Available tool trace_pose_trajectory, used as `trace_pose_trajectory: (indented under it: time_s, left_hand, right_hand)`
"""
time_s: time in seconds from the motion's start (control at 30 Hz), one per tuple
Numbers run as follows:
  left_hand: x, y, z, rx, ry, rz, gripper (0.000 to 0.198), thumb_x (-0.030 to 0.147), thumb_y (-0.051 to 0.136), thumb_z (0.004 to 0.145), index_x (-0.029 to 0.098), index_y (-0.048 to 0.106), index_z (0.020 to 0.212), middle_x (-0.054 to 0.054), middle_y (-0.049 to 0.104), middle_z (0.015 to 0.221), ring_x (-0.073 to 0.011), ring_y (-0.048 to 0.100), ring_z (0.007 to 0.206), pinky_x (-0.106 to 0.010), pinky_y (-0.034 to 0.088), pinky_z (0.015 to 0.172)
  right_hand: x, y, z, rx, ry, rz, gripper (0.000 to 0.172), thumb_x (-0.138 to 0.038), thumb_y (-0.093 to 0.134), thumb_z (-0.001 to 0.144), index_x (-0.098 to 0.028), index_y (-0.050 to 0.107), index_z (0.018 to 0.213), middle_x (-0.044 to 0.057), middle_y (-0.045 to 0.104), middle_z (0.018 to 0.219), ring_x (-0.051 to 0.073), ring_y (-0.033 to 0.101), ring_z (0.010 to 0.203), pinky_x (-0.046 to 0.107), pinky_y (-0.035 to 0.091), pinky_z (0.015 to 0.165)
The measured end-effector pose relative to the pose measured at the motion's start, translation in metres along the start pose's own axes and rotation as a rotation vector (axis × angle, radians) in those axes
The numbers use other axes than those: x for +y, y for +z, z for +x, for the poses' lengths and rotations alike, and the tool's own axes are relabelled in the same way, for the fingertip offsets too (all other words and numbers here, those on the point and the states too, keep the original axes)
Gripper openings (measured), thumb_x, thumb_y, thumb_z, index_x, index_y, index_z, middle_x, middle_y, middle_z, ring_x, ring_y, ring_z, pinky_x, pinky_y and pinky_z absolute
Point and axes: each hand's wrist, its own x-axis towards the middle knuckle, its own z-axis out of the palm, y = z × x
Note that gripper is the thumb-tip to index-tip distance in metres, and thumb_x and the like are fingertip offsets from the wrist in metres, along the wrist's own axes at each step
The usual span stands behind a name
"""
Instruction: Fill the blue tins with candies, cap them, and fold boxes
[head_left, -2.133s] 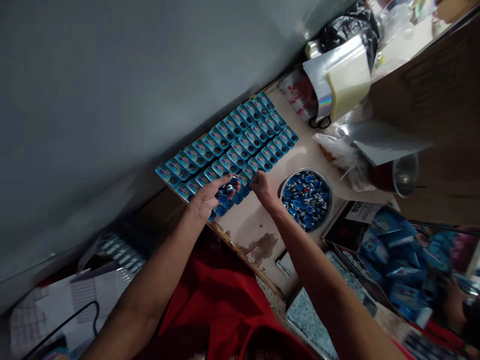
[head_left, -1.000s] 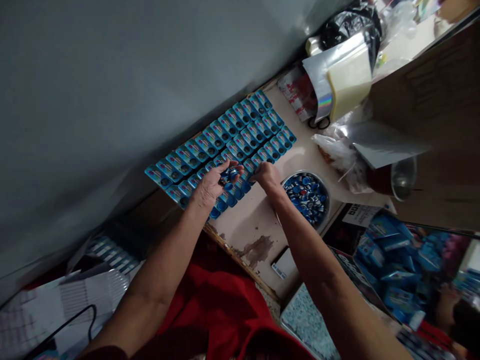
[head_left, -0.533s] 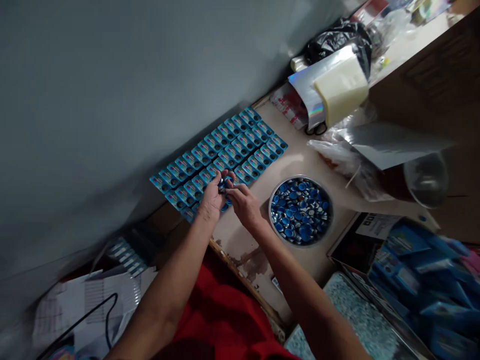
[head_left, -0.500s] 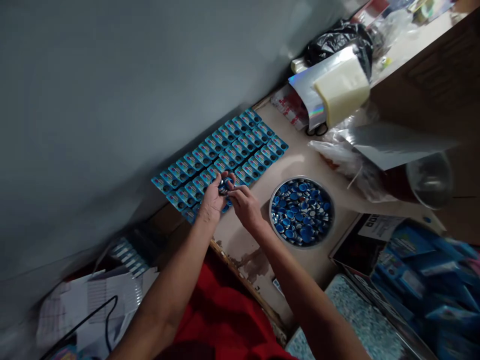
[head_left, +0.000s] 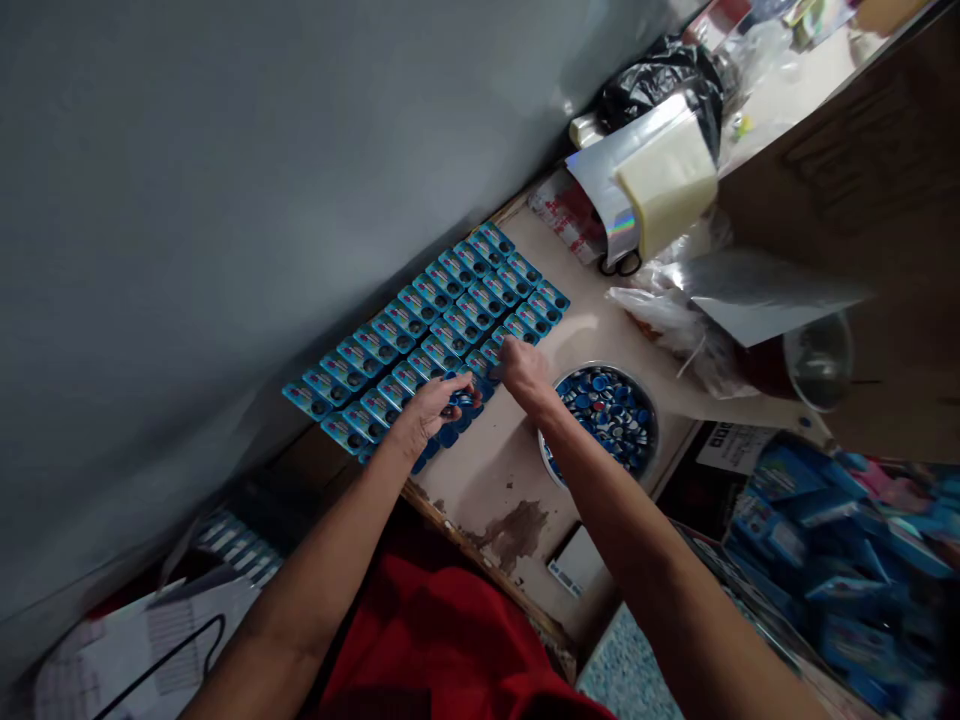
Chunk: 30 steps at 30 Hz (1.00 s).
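Note:
Several small round blue-and-silver caps (head_left: 460,399) lie in my cupped left hand (head_left: 433,408), palm up, over the near edge of the cards. My right hand (head_left: 522,369) is closed, fingertips down at the front row; whatever it pinches is hidden behind the fingers. Rows of blue printed cards (head_left: 431,290), each with a dark round spot, spread along the wall. A round metal bowl (head_left: 541,458) full of blue and silver caps (head_left: 609,420) stands right of the cards, partly behind my right forearm.
A box of blue packets (head_left: 832,560) stands at the right. Toward the back lie a cream sheet (head_left: 667,185), scissors (head_left: 621,264), a black plastic bag (head_left: 660,85) and clear plastic (head_left: 675,335). The grey wall (head_left: 225,180) borders the table; papers (head_left: 150,640) lie lower left.
My right hand has moved from beside my left palm rightward to the front row of cards. The left hand, still holding caps, has turned and dropped slightly. The camera view has shifted a little.

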Motion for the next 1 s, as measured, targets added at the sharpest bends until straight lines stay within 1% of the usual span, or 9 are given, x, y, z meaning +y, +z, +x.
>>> trace_pose_trajectory:
  time_s: [0.1,0.23,0.37,0.43,0.47,0.67,0.8,0.9,1.0]
  left_hand:
    - [0.008,0.003,0.000,-0.038,0.000,0.105,0.023,0.029,0.078,0.082,0.012,0.066,0.070,-0.009,0.072,0.074,-0.0129,0.067,0.063,-0.016,0.027,0.041]
    - [0.019,0.005,-0.007,-0.083,0.022,0.240,0.020,0.027,0.074,0.082,0.013,0.067,0.069,-0.009,0.070,0.069,-0.0128,0.062,0.059,-0.018,0.024,0.042]
    - [0.020,0.006,-0.010,-0.125,0.030,0.366,0.015,0.021,0.076,0.076,0.015,0.067,0.066,-0.005,0.064,0.057,-0.0118,0.052,0.049,-0.020,0.025,0.043]
    - [0.017,0.009,-0.008,-0.157,0.030,0.408,0.007,0.018,0.077,0.073,0.016,0.070,0.072,-0.003,0.063,0.056,-0.0131,0.053,0.049,-0.020,0.026,0.044]
    - [0.015,0.012,-0.007,-0.178,0.027,0.425,0.007,0.017,0.077,0.071,0.016,0.072,0.075,-0.003,0.063,0.056,-0.0140,0.054,0.051,-0.021,0.027,0.045]
    - [0.006,0.031,0.003,-0.286,-0.012,0.456,0.014,0.020,0.082,0.066,0.014,0.070,0.071,-0.004,0.065,0.059,-0.0132,0.055,0.053,-0.019,0.029,0.044]
    - [0.013,0.033,0.009,-0.247,0.000,0.373,0.026,0.028,0.088,0.065,0.014,0.069,0.076,-0.004,0.068,0.070,-0.0129,0.062,0.065,-0.019,0.044,0.055]
    - [0.027,0.026,0.012,-0.181,-0.008,0.267,0.027,0.037,0.081,0.073,0.014,0.069,0.079,-0.006,0.070,0.078,-0.0142,0.065,0.071,-0.023,0.054,0.065]
    - [0.040,0.018,0.014,-0.142,-0.054,0.160,0.026,0.038,0.067,0.080,0.012,0.071,0.078,-0.011,0.072,0.083,-0.0186,0.069,0.074,-0.027,0.058,0.065]
  right_hand:
    - [-0.006,-0.008,0.004,-0.018,0.015,-0.024,0.030,-0.016,0.082,0.062,-0.025,0.070,0.087,0.005,0.071,0.082,0.024,0.063,0.076,0.031,0.043,0.066]
    - [-0.019,-0.024,-0.016,0.001,-0.086,0.015,0.023,-0.013,0.074,0.072,-0.025,0.072,0.092,0.004,0.072,0.090,0.021,0.064,0.081,0.030,0.047,0.071]
    - [-0.032,-0.028,-0.049,0.063,-0.435,0.286,0.029,-0.012,0.062,0.083,-0.026,0.076,0.103,0.005,0.072,0.108,0.019,0.065,0.095,0.031,0.051,0.089]
    - [-0.033,-0.025,-0.059,0.045,-0.575,0.383,0.031,-0.007,0.060,0.081,-0.025,0.079,0.097,0.005,0.073,0.102,0.020,0.066,0.097,0.032,0.051,0.092]
    - [-0.032,-0.024,-0.062,0.028,-0.582,0.396,0.031,-0.005,0.060,0.081,-0.025,0.080,0.094,0.005,0.073,0.097,0.020,0.066,0.095,0.031,0.051,0.091]
    - [-0.002,-0.029,-0.054,-0.103,-0.331,0.374,0.024,-0.009,0.065,0.079,-0.023,0.081,0.089,0.002,0.073,0.087,0.014,0.067,0.074,0.025,0.051,0.072]
    - [0.018,-0.030,-0.034,0.055,-0.033,0.295,0.021,-0.021,0.063,0.084,-0.019,0.079,0.098,0.003,0.075,0.085,0.017,0.069,0.077,0.027,0.052,0.073]
    - [0.022,-0.024,-0.018,0.105,0.036,0.207,0.014,-0.021,0.067,0.080,-0.020,0.078,0.089,0.004,0.074,0.087,0.020,0.068,0.083,0.030,0.050,0.078]
    - [0.018,-0.020,-0.005,0.072,0.093,0.086,0.006,-0.022,0.073,0.074,-0.022,0.073,0.079,0.003,0.073,0.087,0.021,0.067,0.086,0.030,0.046,0.075]
